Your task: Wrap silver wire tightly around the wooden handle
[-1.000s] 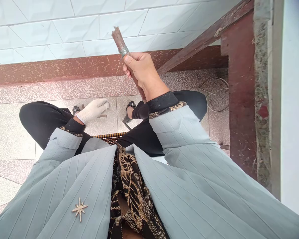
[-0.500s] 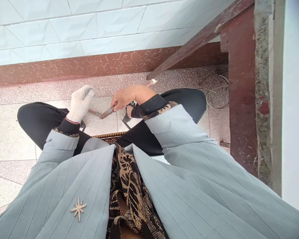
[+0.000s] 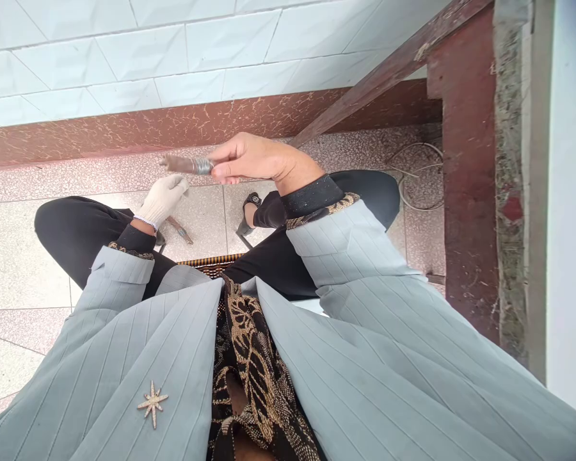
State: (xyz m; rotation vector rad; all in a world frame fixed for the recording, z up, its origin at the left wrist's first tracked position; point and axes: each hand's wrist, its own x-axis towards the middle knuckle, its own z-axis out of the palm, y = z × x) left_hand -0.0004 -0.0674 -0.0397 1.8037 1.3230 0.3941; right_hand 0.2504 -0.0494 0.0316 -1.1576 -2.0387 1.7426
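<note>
My left hand (image 3: 160, 203), in a white knitted glove, is closed. From beneath it sticks out a thin brown stick (image 3: 179, 229) with a pale band near its end; the rest is hidden by the glove. My bare right hand (image 3: 249, 160) pinches one end of a thicker brown rod (image 3: 182, 164), wound with silvery wire (image 3: 203, 166) close to my fingers. Its far end points left, slightly blurred, above the gloved hand and apart from the thin stick.
My knees in black trousers (image 3: 91, 230) are spread, with a woven seat edge (image 3: 206, 262) between them. Ahead is a tiled wall (image 3: 230, 45). At right stand a reddish-brown wooden post (image 3: 468, 192), a slanting brace (image 3: 365, 86) and a looped cable (image 3: 420, 208).
My right hand has risen away from my body, carrying the thick rod up and off the thin stick. My left hand has shifted slightly, and the thin stick now points more steeply towards me.
</note>
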